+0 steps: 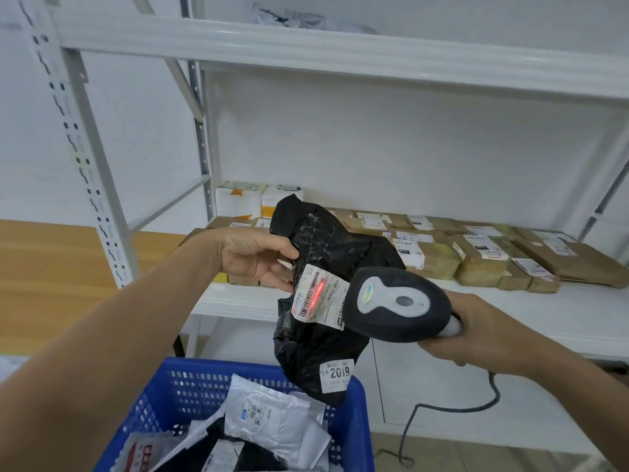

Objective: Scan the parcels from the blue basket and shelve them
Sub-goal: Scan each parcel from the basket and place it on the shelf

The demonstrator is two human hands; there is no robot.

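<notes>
Now the left hand [252, 257] pinches the black parcel [316, 349] upright above the blue basket [357, 403]; the right hand [483, 335] grips the scanner [391, 304], aimed left at its label [320, 298], probably across the barcode.

Left hand [258, 257], right hand [476, 332], both curled

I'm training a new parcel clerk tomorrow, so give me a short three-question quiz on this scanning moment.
1. True or false: the red scan line falls on the black parcel's white shipping label.
2. Which hand grips the barcode scanner? A) left B) right C) neither
3. Fill in: the small sticker low on the parcel reads ____.

Key: 1 true. 2 B, the right hand. 3 2019.
</notes>
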